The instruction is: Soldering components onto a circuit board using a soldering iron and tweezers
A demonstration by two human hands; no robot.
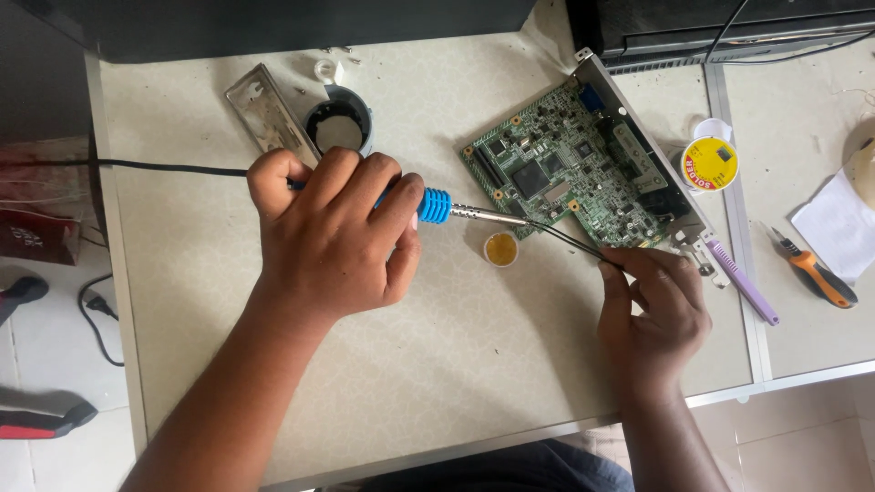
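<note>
Soldering iron (437,206) clamped in left hand (333,232), tip at circuit board (570,169) lower edge. Right hand (652,310) pinched on tweezers (565,240). Flux tin (500,249) just below. Open bench (474,364) toward near edge.

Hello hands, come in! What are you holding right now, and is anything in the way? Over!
Left hand grips blue-handled soldering iron. Right hand pinches tweezers. Both tips meet at green circuit board edge. Small yellow flux tin sits just below.

Round yellow-labelled solder spool (709,164) right of circuit board (574,169).
</note>
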